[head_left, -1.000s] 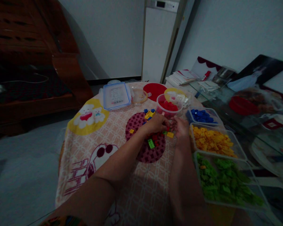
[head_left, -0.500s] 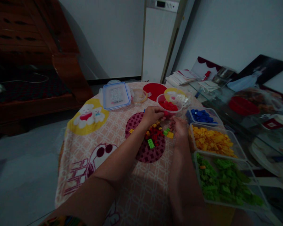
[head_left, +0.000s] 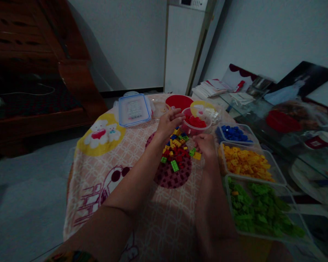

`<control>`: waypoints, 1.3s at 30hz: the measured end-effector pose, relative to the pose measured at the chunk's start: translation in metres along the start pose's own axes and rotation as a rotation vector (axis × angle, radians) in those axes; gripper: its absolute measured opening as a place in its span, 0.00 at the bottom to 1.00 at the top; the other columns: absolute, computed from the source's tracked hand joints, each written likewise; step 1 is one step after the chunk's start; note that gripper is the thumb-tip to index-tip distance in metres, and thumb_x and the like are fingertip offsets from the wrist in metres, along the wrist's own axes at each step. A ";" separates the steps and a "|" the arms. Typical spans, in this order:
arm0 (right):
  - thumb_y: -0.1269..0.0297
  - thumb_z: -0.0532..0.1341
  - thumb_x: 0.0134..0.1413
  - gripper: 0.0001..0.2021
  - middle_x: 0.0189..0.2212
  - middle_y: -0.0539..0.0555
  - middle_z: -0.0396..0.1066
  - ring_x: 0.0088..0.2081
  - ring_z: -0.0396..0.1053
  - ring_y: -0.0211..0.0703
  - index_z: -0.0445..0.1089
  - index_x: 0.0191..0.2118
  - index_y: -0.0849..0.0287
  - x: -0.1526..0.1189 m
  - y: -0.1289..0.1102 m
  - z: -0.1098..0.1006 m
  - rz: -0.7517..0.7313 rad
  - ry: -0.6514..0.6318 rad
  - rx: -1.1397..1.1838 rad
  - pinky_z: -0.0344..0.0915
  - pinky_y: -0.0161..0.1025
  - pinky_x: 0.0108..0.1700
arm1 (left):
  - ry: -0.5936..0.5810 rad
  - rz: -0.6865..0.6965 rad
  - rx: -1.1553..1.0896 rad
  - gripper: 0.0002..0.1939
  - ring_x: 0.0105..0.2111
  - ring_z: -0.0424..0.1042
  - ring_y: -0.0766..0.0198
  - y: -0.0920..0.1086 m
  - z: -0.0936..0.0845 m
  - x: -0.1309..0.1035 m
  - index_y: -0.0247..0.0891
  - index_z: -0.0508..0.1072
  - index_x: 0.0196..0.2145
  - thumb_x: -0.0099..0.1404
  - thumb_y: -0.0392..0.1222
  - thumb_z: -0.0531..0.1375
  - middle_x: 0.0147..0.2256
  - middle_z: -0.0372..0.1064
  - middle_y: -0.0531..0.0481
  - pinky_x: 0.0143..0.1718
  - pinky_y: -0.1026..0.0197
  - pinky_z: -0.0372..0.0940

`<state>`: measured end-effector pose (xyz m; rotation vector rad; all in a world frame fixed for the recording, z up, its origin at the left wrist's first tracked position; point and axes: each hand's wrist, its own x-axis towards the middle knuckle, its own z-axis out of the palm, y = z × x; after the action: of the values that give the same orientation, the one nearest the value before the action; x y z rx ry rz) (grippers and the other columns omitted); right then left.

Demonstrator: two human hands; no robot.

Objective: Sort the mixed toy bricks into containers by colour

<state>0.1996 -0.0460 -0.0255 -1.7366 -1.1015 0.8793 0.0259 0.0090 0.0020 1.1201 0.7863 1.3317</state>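
Note:
My left hand [head_left: 170, 122] hovers at the left rim of a round clear bowl [head_left: 194, 131] with red toy bricks [head_left: 196, 121] in it. Its fingers are stretched out, with nothing seen in them. Below it lies a mixed pile of building bricks [head_left: 177, 143] in yellow, red, green and blue. My right hand [head_left: 205, 144] is at the pile's right side, fingers curled together; whatever they hold is hidden. Close to those fingers are a small green brick [head_left: 192, 151] and a flat yellow brick [head_left: 197, 156]. A larger green brick [head_left: 175, 166] lies at the pile's near edge.
Along the right stand clear boxes of blue bricks [head_left: 233, 133], yellow bricks [head_left: 246, 163] and green bricks [head_left: 265, 211]. A blue-rimmed lid [head_left: 134, 110] lies at the back left of the patterned tablecloth [head_left: 169, 214]. Beyond the boxes is a cluttered glass table [head_left: 278, 138].
My left hand has moved up and left from the bowl's front to its left rim, and its fingers have spread. More of the pile now shows. My right hand has barely shifted.

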 end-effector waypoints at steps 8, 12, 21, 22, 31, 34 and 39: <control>0.79 0.66 0.36 0.12 0.10 0.46 0.63 0.20 0.64 0.37 0.71 0.14 0.55 -0.014 -0.018 0.023 -0.288 -0.312 -0.354 0.54 0.32 0.23 | 0.196 -0.053 0.168 0.12 0.28 0.76 0.67 0.006 -0.043 0.010 0.33 0.77 0.39 0.56 0.38 0.65 0.30 0.77 0.49 0.38 0.60 0.75; 0.84 0.66 0.33 0.17 0.10 0.48 0.58 0.24 0.68 0.41 0.64 0.11 0.54 -0.019 -0.017 0.034 -0.283 -0.253 -0.543 0.55 0.34 0.28 | 0.212 -0.090 0.211 0.09 0.27 0.75 0.67 0.005 -0.044 0.010 0.33 0.78 0.37 0.56 0.36 0.64 0.30 0.77 0.49 0.37 0.59 0.75; 0.77 0.69 0.39 0.13 0.11 0.45 0.63 0.16 0.58 0.33 0.70 0.15 0.56 -0.012 -0.020 0.021 -0.248 -0.296 -0.311 0.48 0.31 0.20 | 0.219 -0.079 0.495 0.09 0.27 0.74 0.65 -0.015 -0.064 0.017 0.34 0.80 0.36 0.57 0.35 0.61 0.29 0.77 0.50 0.36 0.62 0.71; 0.75 0.69 0.41 0.10 0.13 0.45 0.65 0.16 0.60 0.33 0.71 0.17 0.56 -0.012 -0.021 0.019 -0.227 -0.249 -0.240 0.51 0.31 0.20 | 0.214 -0.061 0.584 0.09 0.28 0.74 0.64 -0.019 -0.069 0.018 0.35 0.80 0.36 0.57 0.35 0.61 0.29 0.77 0.50 0.37 0.62 0.70; 0.61 0.68 0.47 0.10 0.17 0.45 0.71 0.16 0.66 0.35 0.71 0.34 0.59 -0.006 -0.028 0.014 -0.223 0.133 0.378 0.62 0.30 0.18 | 0.019 -0.063 1.119 0.13 0.37 0.76 0.58 -0.036 -0.078 0.020 0.38 0.84 0.42 0.63 0.38 0.61 0.37 0.82 0.46 0.45 0.59 0.68; 0.61 0.68 0.47 0.12 0.21 0.46 0.74 0.20 0.72 0.37 0.69 0.37 0.58 -0.001 -0.026 0.018 -0.269 0.229 0.558 0.69 0.31 0.22 | 0.015 -0.066 1.167 0.14 0.39 0.76 0.57 -0.036 -0.077 0.020 0.38 0.84 0.45 0.65 0.38 0.61 0.40 0.82 0.46 0.48 0.58 0.69; 0.64 0.67 0.46 0.16 0.28 0.48 0.78 0.27 0.78 0.39 0.71 0.43 0.59 0.003 -0.023 0.020 -0.261 0.291 0.679 0.77 0.34 0.29 | 0.012 -0.057 1.186 0.15 0.41 0.76 0.57 -0.036 -0.077 0.019 0.40 0.84 0.46 0.66 0.38 0.60 0.40 0.82 0.47 0.49 0.58 0.69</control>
<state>0.1756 -0.0316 -0.0120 -1.0840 -0.6994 0.6981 -0.0311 0.0449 -0.0533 1.9513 1.6907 0.7482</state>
